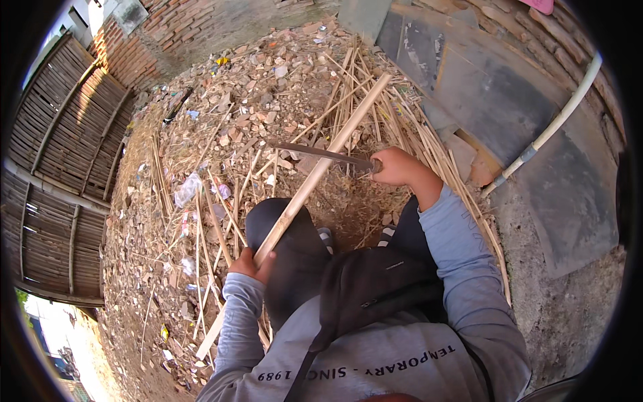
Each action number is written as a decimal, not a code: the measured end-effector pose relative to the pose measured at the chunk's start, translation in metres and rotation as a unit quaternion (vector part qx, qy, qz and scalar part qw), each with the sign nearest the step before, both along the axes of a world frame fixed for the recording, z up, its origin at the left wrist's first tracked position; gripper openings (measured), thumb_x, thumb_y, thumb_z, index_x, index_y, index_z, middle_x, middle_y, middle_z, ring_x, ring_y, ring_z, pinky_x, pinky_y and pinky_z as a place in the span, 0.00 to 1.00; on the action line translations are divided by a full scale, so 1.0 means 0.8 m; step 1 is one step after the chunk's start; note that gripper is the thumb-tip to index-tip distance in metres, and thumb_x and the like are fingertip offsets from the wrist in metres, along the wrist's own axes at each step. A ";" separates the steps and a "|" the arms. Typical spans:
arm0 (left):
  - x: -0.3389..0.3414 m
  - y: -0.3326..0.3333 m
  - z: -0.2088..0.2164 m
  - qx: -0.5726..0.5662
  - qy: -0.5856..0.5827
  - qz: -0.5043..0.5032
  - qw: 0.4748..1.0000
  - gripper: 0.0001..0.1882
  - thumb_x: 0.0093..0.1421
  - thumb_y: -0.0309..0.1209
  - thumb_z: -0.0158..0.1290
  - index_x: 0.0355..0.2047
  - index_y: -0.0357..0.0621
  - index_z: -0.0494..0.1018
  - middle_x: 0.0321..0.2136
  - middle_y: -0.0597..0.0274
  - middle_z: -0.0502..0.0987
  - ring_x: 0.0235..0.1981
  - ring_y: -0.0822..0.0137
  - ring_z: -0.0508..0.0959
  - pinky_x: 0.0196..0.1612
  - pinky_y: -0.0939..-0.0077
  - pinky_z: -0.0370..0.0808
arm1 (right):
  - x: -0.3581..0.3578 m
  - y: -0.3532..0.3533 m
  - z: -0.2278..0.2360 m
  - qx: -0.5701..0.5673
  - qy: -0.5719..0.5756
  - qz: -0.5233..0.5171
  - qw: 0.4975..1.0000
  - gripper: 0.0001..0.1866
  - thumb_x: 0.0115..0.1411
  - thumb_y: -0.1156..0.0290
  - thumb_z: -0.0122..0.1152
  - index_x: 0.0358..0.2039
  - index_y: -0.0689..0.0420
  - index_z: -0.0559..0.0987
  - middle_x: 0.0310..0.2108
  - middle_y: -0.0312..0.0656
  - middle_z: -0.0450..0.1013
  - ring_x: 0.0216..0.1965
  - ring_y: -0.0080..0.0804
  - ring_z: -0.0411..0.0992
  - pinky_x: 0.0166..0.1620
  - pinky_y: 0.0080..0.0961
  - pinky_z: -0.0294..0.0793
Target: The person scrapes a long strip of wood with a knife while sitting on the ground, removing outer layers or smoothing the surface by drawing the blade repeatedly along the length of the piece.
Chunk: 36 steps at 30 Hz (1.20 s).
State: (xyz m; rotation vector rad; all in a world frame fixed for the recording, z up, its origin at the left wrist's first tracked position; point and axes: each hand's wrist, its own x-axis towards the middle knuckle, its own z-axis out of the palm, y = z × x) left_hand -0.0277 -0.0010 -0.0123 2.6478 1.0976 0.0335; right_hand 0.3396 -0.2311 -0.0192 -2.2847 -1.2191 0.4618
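Note:
My left hand (253,266) is wrapped round a long, pale split-bamboo strip (301,197), close to my left knee. The strip slants from beside my left forearm up to the far right, its upper end raised over a pile of thin strips. In my right hand (398,169) is a machete (298,147) with a dark, worn blade, its handle mostly hidden by my fingers. The blade points left and crosses the bamboo strip above its middle. Whether the edge bites into the bamboo I cannot tell.
Thin bamboo strips (429,137) lie in a heap ahead and along my right side. Rubble and litter cover the ground (248,94). A woven bamboo fence (67,107) stands left, a brick wall (181,40) behind. Dark sheets (495,87) and a pale pole (562,114) are at right.

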 end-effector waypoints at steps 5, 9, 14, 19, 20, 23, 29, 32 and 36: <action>0.000 -0.001 0.004 -0.020 -0.009 0.001 1.000 0.33 0.54 0.61 0.55 0.31 0.36 0.70 0.22 0.38 0.76 0.28 0.37 0.78 0.33 0.51 0.75 | -0.006 -0.001 0.003 0.023 -0.015 -0.007 1.000 0.13 0.47 0.65 0.67 0.30 0.59 0.80 0.22 0.48 0.74 0.27 0.44 0.75 0.32 0.38 0.71; -0.001 -0.001 0.002 -0.019 -0.025 0.000 1.000 0.33 0.53 0.60 0.56 0.30 0.36 0.70 0.21 0.38 0.76 0.28 0.37 0.78 0.32 0.52 0.75 | -0.007 0.002 0.001 0.001 -0.010 -0.003 1.000 0.13 0.46 0.63 0.66 0.30 0.57 0.80 0.24 0.49 0.75 0.30 0.48 0.75 0.34 0.40 0.72; -0.001 0.000 0.003 -0.017 -0.021 -0.002 1.000 0.33 0.54 0.60 0.56 0.30 0.36 0.70 0.21 0.39 0.76 0.27 0.37 0.78 0.31 0.52 0.75 | -0.011 0.004 0.002 0.002 -0.008 0.013 1.000 0.11 0.46 0.63 0.66 0.29 0.55 0.80 0.25 0.49 0.75 0.31 0.49 0.75 0.34 0.41 0.72; -0.001 0.001 0.001 -0.017 -0.018 -0.005 1.000 0.33 0.53 0.60 0.56 0.30 0.36 0.70 0.21 0.39 0.75 0.27 0.38 0.78 0.31 0.52 0.75 | -0.009 0.003 0.002 -0.004 -0.003 0.016 1.000 0.12 0.46 0.63 0.66 0.29 0.55 0.80 0.25 0.49 0.75 0.30 0.49 0.75 0.34 0.41 0.72; 0.000 0.001 0.002 -0.018 -0.018 -0.005 1.000 0.33 0.53 0.60 0.56 0.30 0.36 0.70 0.21 0.39 0.75 0.27 0.38 0.78 0.31 0.52 0.75 | -0.008 0.003 0.000 -0.001 -0.009 0.014 1.000 0.12 0.46 0.63 0.66 0.29 0.55 0.80 0.25 0.49 0.75 0.30 0.49 0.75 0.34 0.41 0.72; -0.001 0.002 0.000 -0.015 -0.014 -0.005 1.000 0.33 0.53 0.60 0.56 0.29 0.36 0.70 0.20 0.40 0.75 0.27 0.39 0.78 0.31 0.53 0.75 | -0.008 0.002 -0.003 0.001 -0.016 0.010 1.000 0.13 0.45 0.63 0.67 0.30 0.55 0.80 0.25 0.49 0.75 0.30 0.49 0.75 0.34 0.42 0.72; 0.000 0.001 0.001 -0.013 -0.021 -0.007 1.000 0.33 0.53 0.61 0.56 0.28 0.37 0.69 0.19 0.41 0.75 0.26 0.40 0.78 0.30 0.53 0.74 | -0.008 0.002 -0.003 0.002 -0.012 0.009 1.000 0.13 0.45 0.63 0.67 0.30 0.56 0.80 0.26 0.50 0.75 0.31 0.49 0.75 0.35 0.42 0.73; 0.000 0.001 0.001 -0.005 -0.022 -0.007 1.000 0.33 0.53 0.60 0.56 0.27 0.37 0.69 0.18 0.42 0.74 0.25 0.40 0.78 0.30 0.54 0.74 | -0.009 0.003 -0.002 -0.001 0.002 0.010 1.000 0.13 0.45 0.63 0.67 0.30 0.56 0.80 0.26 0.50 0.75 0.31 0.49 0.75 0.36 0.41 0.73; 0.000 0.000 0.001 -0.004 -0.025 -0.005 1.000 0.32 0.53 0.60 0.56 0.27 0.37 0.69 0.18 0.42 0.74 0.24 0.40 0.78 0.29 0.54 0.74 | -0.009 0.003 -0.003 -0.005 0.022 0.008 1.000 0.13 0.45 0.64 0.67 0.30 0.58 0.80 0.25 0.50 0.75 0.31 0.49 0.75 0.36 0.40 0.73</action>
